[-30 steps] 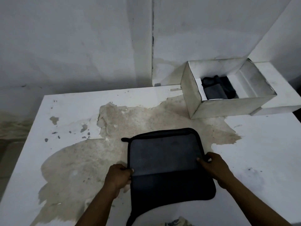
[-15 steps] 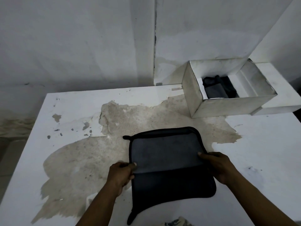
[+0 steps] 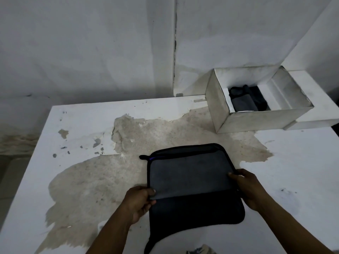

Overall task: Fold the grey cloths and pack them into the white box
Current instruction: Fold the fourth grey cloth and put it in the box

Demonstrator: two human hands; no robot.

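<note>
The broad white-painted bench (image 3: 77,125) takes up most of the view. Its coating has peeled across the middle, leaving a rough, sandy beige patch.

At its far right stands the open white box (image 3: 256,121), a scuffed, straight-walled cardboard rectangle. A few folded cloths (image 3: 244,103) lie inside it, dark and soft, bunched at the left end.

The dark grey cloth (image 3: 190,180), roughly square with a black stitched border, lies flat on the bench near us, well apart from the box. A paler, matte flap is laid over its far part. The darker near part has one corner tailing off toward the bench's near edge.

We judge the folding step to be in hand, with one fold laid and packing not yet begun.

The left hand (image 3: 138,200) and right hand (image 3: 251,189) sit at opposite ends of the flap's near edge. The left fingers (image 3: 146,206) are curled at the cloth's side with the thumb on top, pinching it. The right fingers (image 3: 236,176) are bent over the other side edge, gripping it too.

The fabric looks limp and napped, so we think the next fold calls for moving both ends together. The borders would need lining up and the crease pressing flat before the cloth is carried to the box.
</note>
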